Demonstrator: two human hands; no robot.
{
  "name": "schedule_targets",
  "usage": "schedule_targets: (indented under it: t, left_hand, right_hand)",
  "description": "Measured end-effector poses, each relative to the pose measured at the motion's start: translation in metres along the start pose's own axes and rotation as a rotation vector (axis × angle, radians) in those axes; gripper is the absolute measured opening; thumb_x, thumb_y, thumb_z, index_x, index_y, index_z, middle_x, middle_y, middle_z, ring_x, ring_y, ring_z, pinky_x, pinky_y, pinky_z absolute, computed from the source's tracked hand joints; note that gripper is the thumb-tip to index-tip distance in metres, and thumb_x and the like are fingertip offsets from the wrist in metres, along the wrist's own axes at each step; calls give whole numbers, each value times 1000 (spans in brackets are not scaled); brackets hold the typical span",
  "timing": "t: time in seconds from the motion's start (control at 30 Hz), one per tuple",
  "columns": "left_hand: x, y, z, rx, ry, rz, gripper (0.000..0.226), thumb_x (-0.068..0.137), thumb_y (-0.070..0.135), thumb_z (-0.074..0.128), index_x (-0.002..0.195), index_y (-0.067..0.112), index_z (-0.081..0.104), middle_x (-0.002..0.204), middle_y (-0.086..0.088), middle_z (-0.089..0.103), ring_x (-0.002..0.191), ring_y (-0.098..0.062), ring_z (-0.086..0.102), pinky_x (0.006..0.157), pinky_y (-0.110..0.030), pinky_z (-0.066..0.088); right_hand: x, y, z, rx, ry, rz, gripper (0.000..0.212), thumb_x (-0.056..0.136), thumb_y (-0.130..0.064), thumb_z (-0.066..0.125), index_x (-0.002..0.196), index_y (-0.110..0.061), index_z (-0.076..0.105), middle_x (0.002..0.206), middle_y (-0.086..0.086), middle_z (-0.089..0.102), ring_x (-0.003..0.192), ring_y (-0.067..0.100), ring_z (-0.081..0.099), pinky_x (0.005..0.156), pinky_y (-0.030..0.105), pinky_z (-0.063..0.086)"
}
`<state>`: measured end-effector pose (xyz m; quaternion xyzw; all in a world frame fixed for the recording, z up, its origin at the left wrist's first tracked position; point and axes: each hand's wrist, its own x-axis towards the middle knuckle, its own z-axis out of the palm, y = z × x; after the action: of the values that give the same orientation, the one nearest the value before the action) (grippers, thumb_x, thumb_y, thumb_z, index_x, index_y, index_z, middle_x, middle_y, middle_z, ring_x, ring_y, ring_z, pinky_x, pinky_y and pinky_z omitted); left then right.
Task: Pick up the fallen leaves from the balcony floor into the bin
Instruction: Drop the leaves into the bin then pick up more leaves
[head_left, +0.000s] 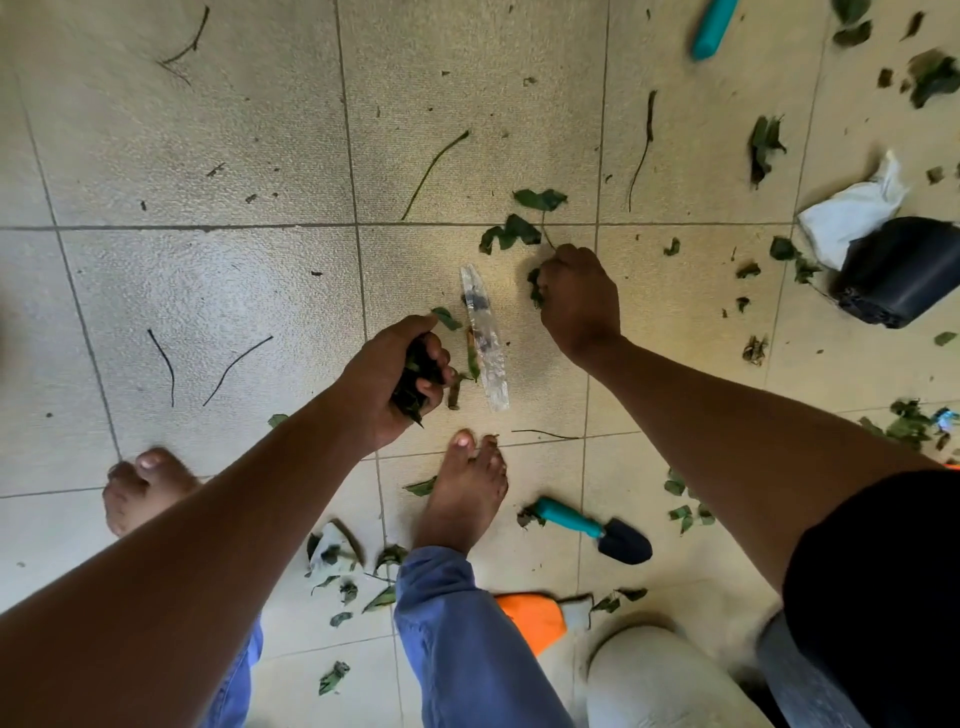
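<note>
Down on the balcony floor (208, 171), fallen leaves (511, 234) lay scattered across the pale tiles, one stemmed pair with its long axis pointing away from the person. Of the hands, the left hand (395, 374) was curled tight round a dark bunch of leaves, and the right hand (579, 299) pinched a leafy stem at the floor. Between them lay a clear plastic wrapper (485, 338), lengthwise. A teal trowel (592, 530) lay near a bare foot (462, 493); a black pot (898, 273) lay tipped over at right.
</note>
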<state>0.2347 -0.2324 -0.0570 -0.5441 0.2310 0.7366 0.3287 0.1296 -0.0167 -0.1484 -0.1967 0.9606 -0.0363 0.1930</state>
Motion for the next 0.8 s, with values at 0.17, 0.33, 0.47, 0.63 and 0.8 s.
schedule_targets:
  t: [0.17,0.33,0.47,0.63,0.8]
  left_hand:
    - [3,-3,-8,-7,1,-8,44,100,30,59,61,12,52,63,-4,49,63,-17,53,35,-16,34]
    - [1,-3,-12,-16,-1,-18,45,99,30,59,59,12,52,62,-4,49,62,-17,54,35,-16,33]
    - [1,1,-11,-18,7,-12,43,100,30,59,61,12,51,63,-4,49,62,-16,54,35,-16,33]
    - [2,6,-5,3,-5,-2,44,100,30,58,60,12,52,62,-4,49,61,-17,53,34,-16,32]
    - [2,5,-11,4,-13,-5,44,100,30,59,60,12,52,63,-4,49,62,-18,53,35,-17,32]
  right_hand:
    - [-7,2,0,125,5,140,13,81,-3,63,89,-10,72,94,11,67,91,32,63,69,35,51]
    - [-3,4,-17,427,89,308,42,79,-9,74,117,-18,59,88,1,72,81,23,68,69,30,51]
    - [14,-4,-30,497,40,189,50,82,-7,76,129,-18,64,87,-4,68,83,16,65,79,34,55]
    - [39,-20,-21,450,-1,110,57,85,0,69,139,-16,60,114,10,71,108,26,65,93,26,46]
    - [53,-25,-12,276,13,142,38,81,2,66,115,-13,68,106,11,68,100,30,65,79,32,50]
